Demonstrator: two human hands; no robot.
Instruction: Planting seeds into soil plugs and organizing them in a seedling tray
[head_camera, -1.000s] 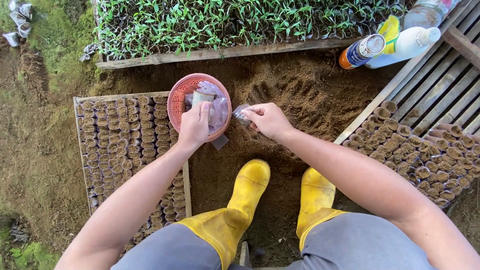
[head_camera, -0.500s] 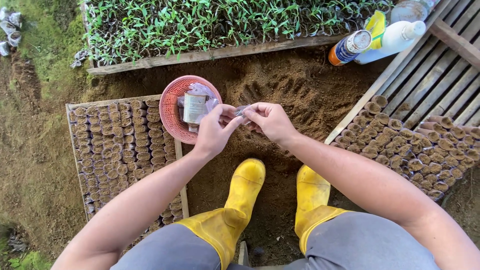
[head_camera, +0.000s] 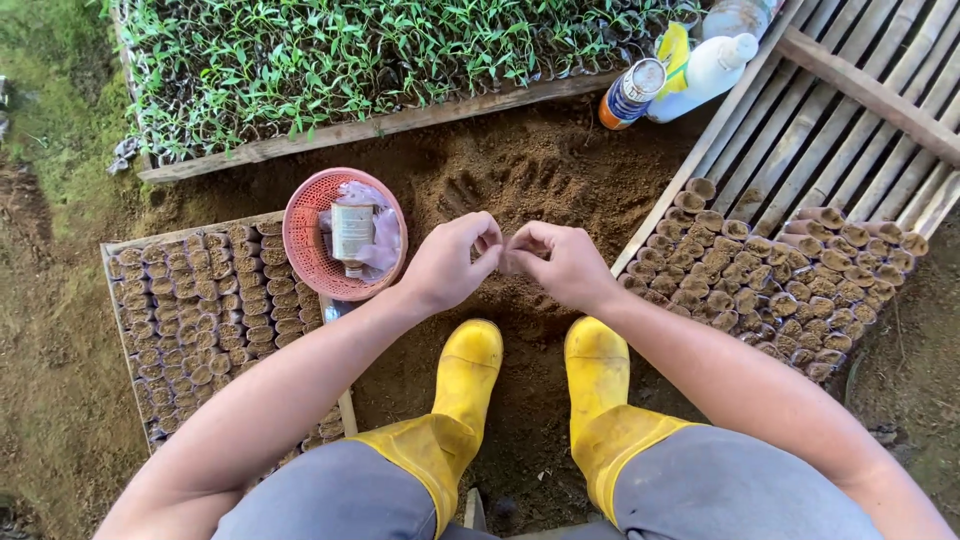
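Observation:
My left hand (head_camera: 450, 265) and my right hand (head_camera: 562, 265) meet fingertip to fingertip above bare soil, just ahead of my yellow boots (head_camera: 470, 375). Both pinch a small clear packet (head_camera: 503, 258), which the fingers hide almost fully. Just left of my left hand stands a round pink mesh basket (head_camera: 300, 245). In it lie a small printed packet (head_camera: 352, 232) and some crumpled clear plastic.
A wooden tray of soil-filled paper pots (head_camera: 190, 320) lies at the left. More rolled pots (head_camera: 780, 290) are stacked at the right against a bamboo slat platform (head_camera: 860, 130). A seedling bed (head_camera: 380, 50) spans the top. A can (head_camera: 632, 92) and a white bottle (head_camera: 712, 65) lie beside it.
My left hand has left the pink basket and moved right to meet my right hand. Both hands now pinch the small packet together. The view has shifted slightly.

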